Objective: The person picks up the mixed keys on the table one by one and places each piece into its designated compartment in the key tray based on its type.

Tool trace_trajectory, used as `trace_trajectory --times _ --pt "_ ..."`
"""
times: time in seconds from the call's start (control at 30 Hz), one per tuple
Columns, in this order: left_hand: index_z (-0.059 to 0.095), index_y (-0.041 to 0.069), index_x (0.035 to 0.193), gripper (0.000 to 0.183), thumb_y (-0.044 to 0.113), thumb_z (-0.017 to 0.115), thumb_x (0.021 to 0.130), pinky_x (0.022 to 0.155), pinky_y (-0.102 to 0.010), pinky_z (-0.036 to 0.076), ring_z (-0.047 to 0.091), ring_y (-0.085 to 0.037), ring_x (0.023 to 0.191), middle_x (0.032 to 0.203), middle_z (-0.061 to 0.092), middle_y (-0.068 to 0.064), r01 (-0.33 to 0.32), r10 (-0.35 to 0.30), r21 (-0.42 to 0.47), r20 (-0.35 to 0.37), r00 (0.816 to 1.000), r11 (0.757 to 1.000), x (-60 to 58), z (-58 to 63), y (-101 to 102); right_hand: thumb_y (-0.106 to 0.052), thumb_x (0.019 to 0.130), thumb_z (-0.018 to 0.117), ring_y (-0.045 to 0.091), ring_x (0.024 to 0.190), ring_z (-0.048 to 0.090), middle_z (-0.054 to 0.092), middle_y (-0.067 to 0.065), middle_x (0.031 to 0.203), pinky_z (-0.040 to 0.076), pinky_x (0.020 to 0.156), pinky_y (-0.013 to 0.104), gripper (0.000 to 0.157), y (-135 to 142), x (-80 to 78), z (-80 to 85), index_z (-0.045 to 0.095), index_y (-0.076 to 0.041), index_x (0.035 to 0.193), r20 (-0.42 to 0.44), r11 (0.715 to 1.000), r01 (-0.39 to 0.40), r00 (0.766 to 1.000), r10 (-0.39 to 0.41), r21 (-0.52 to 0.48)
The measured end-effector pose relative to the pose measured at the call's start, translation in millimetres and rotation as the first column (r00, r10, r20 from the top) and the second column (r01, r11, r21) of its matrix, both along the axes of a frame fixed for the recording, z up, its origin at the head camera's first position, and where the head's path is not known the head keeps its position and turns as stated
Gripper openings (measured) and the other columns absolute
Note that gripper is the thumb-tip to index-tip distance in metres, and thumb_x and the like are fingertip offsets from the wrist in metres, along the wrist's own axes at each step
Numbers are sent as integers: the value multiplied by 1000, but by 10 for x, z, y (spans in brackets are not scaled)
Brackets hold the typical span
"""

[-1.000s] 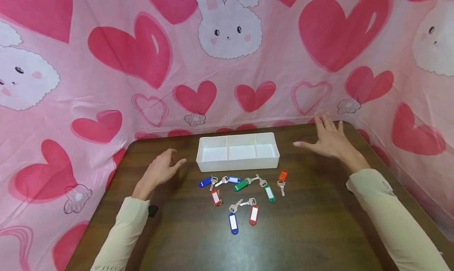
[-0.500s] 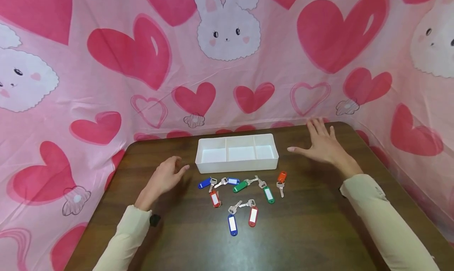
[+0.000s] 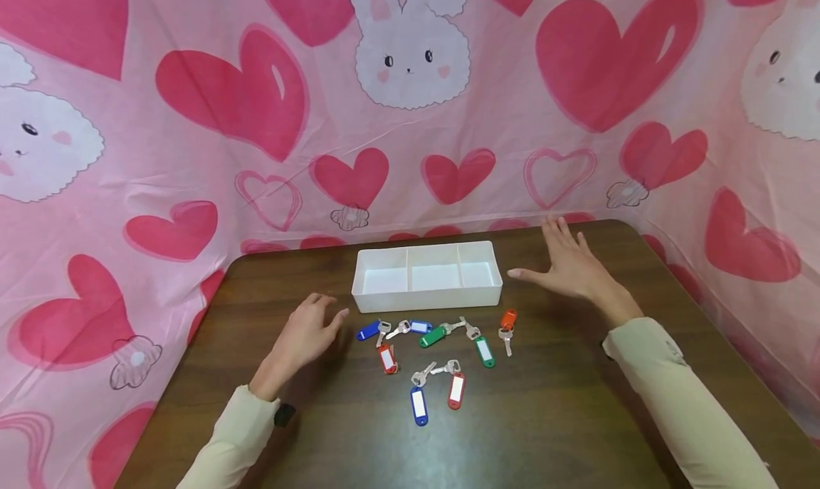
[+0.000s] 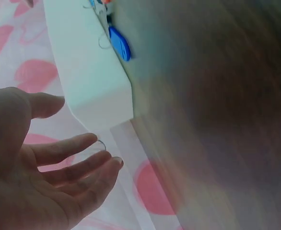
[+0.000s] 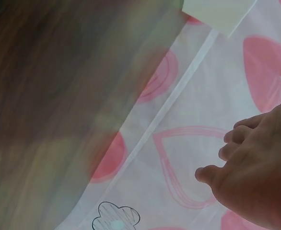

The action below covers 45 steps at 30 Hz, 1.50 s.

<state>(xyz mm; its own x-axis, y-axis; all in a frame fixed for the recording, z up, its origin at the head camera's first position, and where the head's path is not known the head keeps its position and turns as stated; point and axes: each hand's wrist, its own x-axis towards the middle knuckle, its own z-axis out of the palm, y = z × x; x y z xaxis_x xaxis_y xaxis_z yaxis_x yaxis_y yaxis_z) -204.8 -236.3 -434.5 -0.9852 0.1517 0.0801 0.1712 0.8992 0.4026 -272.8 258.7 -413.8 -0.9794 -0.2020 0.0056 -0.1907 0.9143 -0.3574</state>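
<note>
A white tray point(image 3: 426, 300) with three compartments stands at the back of the table. In front of it lie several keys on coloured tags: a blue tag point(image 3: 369, 330) and red tag point(image 3: 387, 359) at left, green tags point(image 3: 485, 351) in the middle, an orange tag point(image 3: 509, 319) at right. Nearer me are another blue tag point(image 3: 419, 406) and red tag point(image 3: 456, 391). My left hand point(image 3: 304, 336), fingers relaxed and holding nothing, hovers left of the leftmost blue tag. My right hand point(image 3: 573, 268) is spread beside the tray's right end, its thumb pointing at the tray.
The dark wooden table point(image 3: 544, 425) has rounded back corners. Behind it and at both sides hangs a pink cloth point(image 3: 397, 133) with hearts and rabbits. A dark object point(image 3: 285, 415) sits at my left sleeve cuff.
My left hand has moved right and slightly nearer, towards the tags. My right hand has shifted left, closer to the tray. The keys and tray stay put.
</note>
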Motion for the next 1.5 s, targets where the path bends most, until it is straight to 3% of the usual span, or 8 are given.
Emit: trace_trajectory --times 0.17,0.6,0.8,0.9,1.03,1.2,1.5 --pt "66 -5 132 48 32 68 102 105 -63 54 68 -43 119 133 67 -26 20 -20 8 -27 999 1000 54 -17 64 -88 84 57 40 165 -11 -7 18 178 2 130 71 133 -64 13 6 -9 -8 168 6 1000 -4 1000 4 -19" --pt "65 -2 135 47 27 72 100 99 -57 60 71 -37 111 128 72 -23 72 -72 45 -2 997 996 93 -61 180 -85 85 60 42 166 -5 -3 17 178 7 132 67 132 -281 -9 -13 -9 -11 169 5 996 -25 1000 25 -86" --pt "69 2 129 39 25 75 98 79 -37 63 63 -20 82 101 74 -9 104 -104 46 -1 995 994 120 -127 260 -84 85 61 43 166 -2 -2 17 178 9 132 66 132 -410 1 -97 -6 -7 169 14 995 -41 999 42 -87" --pt "68 2 129 39 23 76 97 71 -32 60 59 -17 77 94 71 -6 105 -107 69 18 994 992 136 -142 294 -83 85 61 42 166 -2 -1 18 178 9 132 66 132 -456 2 -124 -6 -7 169 21 995 -50 998 52 -83" --pt "66 0 134 44 23 76 97 83 -41 66 68 -24 89 111 75 -13 113 -114 55 20 993 992 150 -163 321 -83 84 62 42 166 -1 1 18 178 9 132 65 132 -501 6 -139 -5 -7 169 23 995 -58 998 60 -80" --pt "64 3 140 50 26 77 97 101 -53 61 72 -36 120 136 70 -19 147 -147 13 15 989 989 161 -190 325 -82 84 64 42 166 1 2 18 178 11 132 65 131 -553 6 -159 -1 -7 169 18 994 -69 997 70 -82" --pt "63 7 142 52 29 77 97 99 -52 62 73 -34 118 137 69 -16 215 -215 -33 12 977 976 162 -215 373 -83 84 64 42 166 5 7 20 178 14 132 62 130 -660 -18 -228 7 -2 168 3 995 -83 996 84 -62"
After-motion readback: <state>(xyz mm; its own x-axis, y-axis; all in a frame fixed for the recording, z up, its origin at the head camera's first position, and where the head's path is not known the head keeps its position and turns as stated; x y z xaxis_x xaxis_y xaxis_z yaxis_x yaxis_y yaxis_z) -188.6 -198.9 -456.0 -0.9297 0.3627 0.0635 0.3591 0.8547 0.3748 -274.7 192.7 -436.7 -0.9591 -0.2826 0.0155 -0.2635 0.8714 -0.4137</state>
